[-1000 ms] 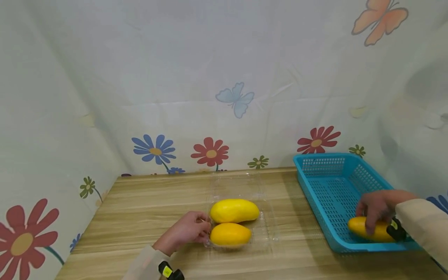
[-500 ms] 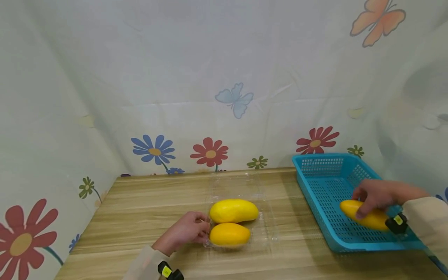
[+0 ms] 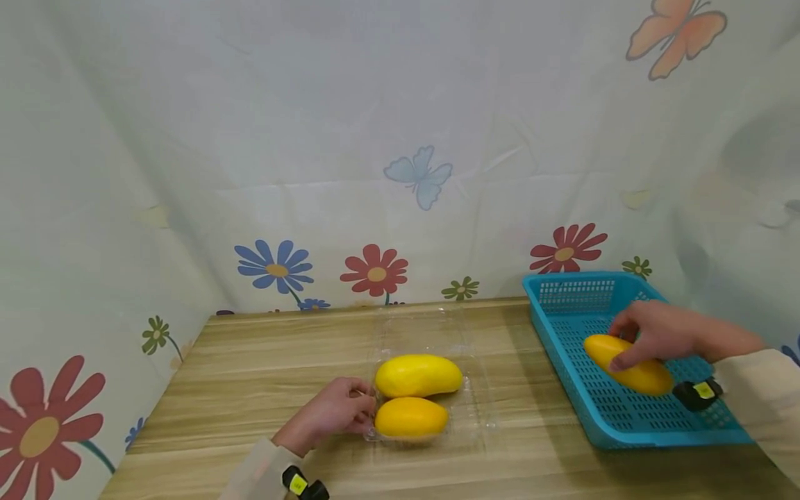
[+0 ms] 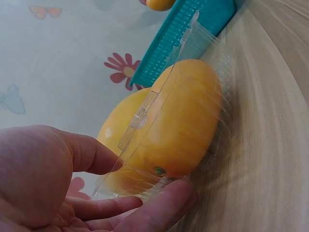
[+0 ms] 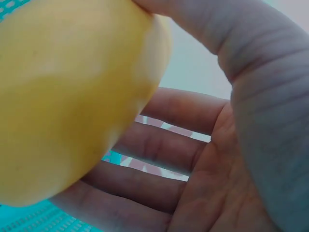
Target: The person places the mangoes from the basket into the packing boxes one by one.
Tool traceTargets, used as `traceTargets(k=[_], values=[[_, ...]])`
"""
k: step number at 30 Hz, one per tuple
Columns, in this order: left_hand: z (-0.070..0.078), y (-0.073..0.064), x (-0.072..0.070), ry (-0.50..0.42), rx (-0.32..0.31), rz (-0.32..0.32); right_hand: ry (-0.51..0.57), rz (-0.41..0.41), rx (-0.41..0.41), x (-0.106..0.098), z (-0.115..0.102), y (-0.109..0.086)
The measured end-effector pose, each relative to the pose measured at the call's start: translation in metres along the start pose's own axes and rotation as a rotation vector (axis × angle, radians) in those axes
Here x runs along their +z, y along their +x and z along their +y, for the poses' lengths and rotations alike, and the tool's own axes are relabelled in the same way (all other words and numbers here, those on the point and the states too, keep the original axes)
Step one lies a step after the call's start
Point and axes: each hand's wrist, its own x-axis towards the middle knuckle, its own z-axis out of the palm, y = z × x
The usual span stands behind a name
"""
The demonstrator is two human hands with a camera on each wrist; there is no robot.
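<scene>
My right hand (image 3: 662, 330) grips a yellow mango (image 3: 628, 364) above the blue basket (image 3: 562, 378). In the right wrist view, its thumb and fingers hold opposite sides of this mango (image 5: 72, 101). My left hand (image 3: 334, 411) pinches the near left corner of a clear plastic clamshell box (image 3: 469, 410). In the left wrist view, the thumb (image 4: 94, 153) is at the box rim and the fingers lie against the outer wall. Two mangoes lie side by side in the box: a brighter yellow one (image 3: 419, 376) behind and an orange-yellow one (image 3: 411, 418) in front.
The box's clear lid (image 3: 421, 330) lies folded back toward the wall. A wood-grain table (image 3: 269, 361) carries the box and basket. Behind and beside it hangs a pale sheet (image 3: 300, 139) printed with flowers and butterflies.
My right hand has lifted the mango from the basket's near right part and moved it up and leftward, toward the basket's left side. The left hand and the box have stayed put.
</scene>
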Motion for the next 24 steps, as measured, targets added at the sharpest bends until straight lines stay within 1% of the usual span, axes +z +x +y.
traceTargets(k=[5,10,12,14,18,24], values=[[0.001,-0.001,0.000,0.004,-0.013,0.004,0.014,0.034,-0.038,0.001,-0.017,-0.001],[0.000,0.000,0.000,-0.003,-0.009,0.002,-0.011,0.124,-0.123,0.004,-0.033,-0.001],[0.000,0.000,0.000,-0.003,-0.007,0.001,-0.024,0.159,-0.141,0.005,-0.041,0.000],[0.000,0.000,0.000,-0.005,-0.003,-0.003,-0.021,0.177,-0.151,0.007,-0.047,0.002],[0.001,-0.001,0.000,-0.003,-0.007,-0.005,-0.005,0.197,-0.180,0.012,-0.060,0.006],[0.003,-0.003,0.000,0.015,-0.017,0.000,0.019,0.193,-0.203,0.019,-0.076,0.013]])
